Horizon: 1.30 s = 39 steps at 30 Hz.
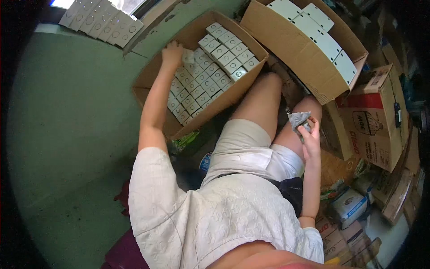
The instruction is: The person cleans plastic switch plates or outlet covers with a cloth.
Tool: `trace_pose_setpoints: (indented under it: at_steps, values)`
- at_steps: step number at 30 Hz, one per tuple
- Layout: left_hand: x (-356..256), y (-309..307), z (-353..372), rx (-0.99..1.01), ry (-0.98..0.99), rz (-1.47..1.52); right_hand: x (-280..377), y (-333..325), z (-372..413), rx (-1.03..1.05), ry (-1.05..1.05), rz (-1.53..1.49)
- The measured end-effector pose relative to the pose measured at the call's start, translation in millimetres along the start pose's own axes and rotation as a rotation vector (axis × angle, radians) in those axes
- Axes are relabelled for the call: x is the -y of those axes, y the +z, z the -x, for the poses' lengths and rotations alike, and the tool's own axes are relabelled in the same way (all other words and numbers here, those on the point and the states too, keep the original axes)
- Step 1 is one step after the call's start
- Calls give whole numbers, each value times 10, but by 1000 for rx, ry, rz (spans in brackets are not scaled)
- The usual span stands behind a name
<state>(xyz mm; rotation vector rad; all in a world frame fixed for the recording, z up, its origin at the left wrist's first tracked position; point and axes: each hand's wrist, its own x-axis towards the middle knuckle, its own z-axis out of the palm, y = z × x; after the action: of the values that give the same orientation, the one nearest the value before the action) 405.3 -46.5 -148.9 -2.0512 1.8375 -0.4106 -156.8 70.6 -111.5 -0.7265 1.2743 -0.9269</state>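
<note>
My left hand (172,54) reaches into an open cardboard carton (218,106), at its upper left part. Its fingers are bent, and a small whitish piece (188,57) shows beside them; whether they grip it I cannot tell. Rows of small white boxes (202,80) with round marks fill much of the carton, some stacked higher at the upper right. Above my right thigh, my right hand (310,133) is closed around a crumpled grey cloth (299,120).
A second carton (286,49) holds white flat-topped boxes (309,28). Right of it stands a brown box (369,121) with a red band. More small boxes (101,22) line the window ledge by the green wall (85,107). Flattened cardboard and packets lie lower right.
</note>
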Motion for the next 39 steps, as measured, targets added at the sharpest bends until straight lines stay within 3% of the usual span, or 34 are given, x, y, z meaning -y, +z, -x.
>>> trace_pose_setpoints:
  at_steps: [1,3,4,6,7,9,10,13,16,17,19,22,24,25,26,28,29,32,34,36,37,39]
  values:
    - [17,-255,116,0,4,-4,67,-11,6,4,32,-11]
    - [65,-850,378,247,-97,272,147,-22,1,3,68,-17]
    - [15,-1092,535,246,-96,262,176,-21,6,-4,101,-19]
    - [-232,-1492,763,88,-207,677,166,-19,-9,-22,73,0]
    - [-414,-1536,843,80,-173,670,127,-61,-42,-16,-72,75]
    - [-863,-1571,899,-430,-1,1194,179,-158,-80,-84,-272,281]
    - [-1086,-1682,885,-424,46,1212,325,-188,-76,-131,-276,273]
    - [-1797,-1957,815,-703,325,1149,818,-69,85,-34,-555,263]
    - [-2414,-2326,786,-717,457,1229,1095,169,208,-118,-850,389]
    - [-2570,-2373,791,-718,495,1253,1128,172,220,-120,-861,500]
    - [-2753,-2424,805,-529,531,1394,1159,269,279,-159,-824,627]
    - [-2961,-2564,945,-577,674,1401,1019,198,276,-293,-858,685]
    - [-3049,-2640,1067,-540,725,1360,939,108,246,-533,-811,560]
    - [-3023,-2682,1089,-592,764,1294,973,117,243,-622,-776,735]
    - [-3004,-2699,1100,-646,803,1224,921,98,258,-617,-770,735]
    - [-3027,-2701,1102,-669,801,1199,799,-6,283,-409,-924,1036]
    - [-2985,-2698,1072,-673,792,1190,730,29,292,-287,-966,994]
    - [-2944,-2715,1068,-685,790,1162,709,83,398,-223,-1090,1093]
    - [-2915,-2733,1102,-691,841,1126,813,35,355,-255,-1128,1139]
    - [-2914,-2800,1138,-698,875,1080,886,2,311,-459,-905,1381]
    - [-2927,-2833,1146,-721,896,1077,882,19,358,-522,-921,1421]
    - [-2932,-2887,1146,-742,932,1053,850,74,475,-468,-936,1432]
